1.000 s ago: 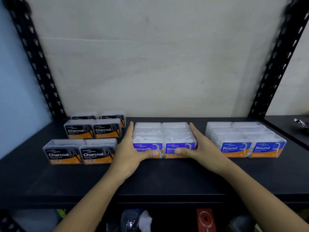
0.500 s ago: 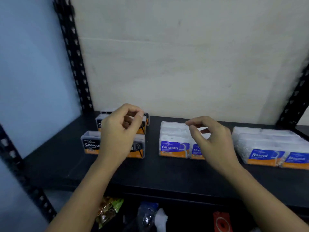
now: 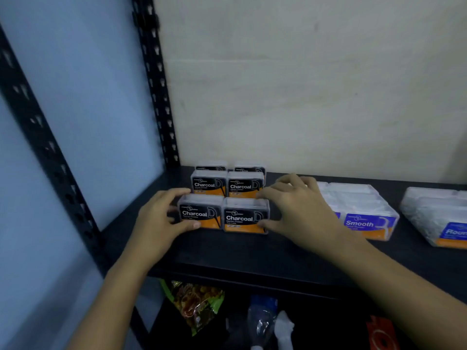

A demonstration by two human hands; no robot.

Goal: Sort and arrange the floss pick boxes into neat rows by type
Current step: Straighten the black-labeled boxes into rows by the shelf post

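This looks like a shop stockroom or retail storage rack. Black slotted-steel uprights (image 3: 156, 97) carry a black shelf (image 3: 252, 253) set against a plain, unfinished pale wall (image 3: 303, 84). Identical retail packs stand grouped by printed label: 6 Charcoal boxes (image 3: 199, 214) on the left, Smooth boxes (image 3: 369, 223) in the middle, Round boxes (image 3: 452, 233) at the right edge. On the level below lie a snack bag (image 3: 197, 304) and a plastic bottle (image 3: 262, 317).
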